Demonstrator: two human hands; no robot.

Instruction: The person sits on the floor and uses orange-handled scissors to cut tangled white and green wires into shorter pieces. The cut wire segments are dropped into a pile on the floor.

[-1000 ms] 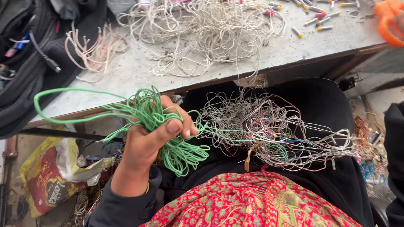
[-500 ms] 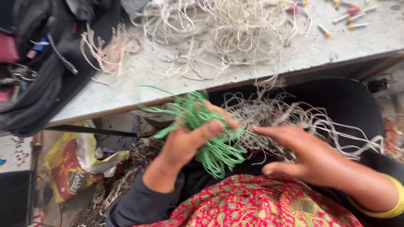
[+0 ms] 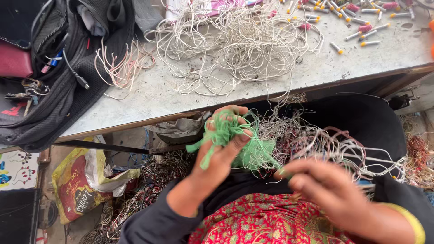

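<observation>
A: What does the left hand (image 3: 221, 151) have?

B: A bunch of green wire (image 3: 235, 140). The fingers are curled tight round the gathered loops, thumb pressed over the top, so the bundle sits bunched in the fist above the lap, just under the edge of the grey table (image 3: 149, 97). Held closed like that, the loops stay together instead of springing apart.

A: And the right hand (image 3: 332, 192)?

B: It is blurred, low and close to the camera. The fingers look loosely bent with the tips pointing toward the green bundle, and a thin strand seems to run from the bundle to them, but I cannot tell whether they are pinching it.

A: Where does the green wire come from?

B: It runs into the tangle of pale and coloured wires (image 3: 325, 144) lying on the black cloth over the lap, right beside the left hand, so both hands reach it without stretching.

A: What else is around?

B: On the table, a loose heap of white wire (image 3: 235, 43), a small fan of pinkish wire pieces (image 3: 122, 63) and scattered small capped pieces (image 3: 357, 16) at the far edge. A black bag (image 3: 58, 58) lies at the table's left end, and a yellow and red sack (image 3: 79, 180) sits on the floor among more wire coils
</observation>
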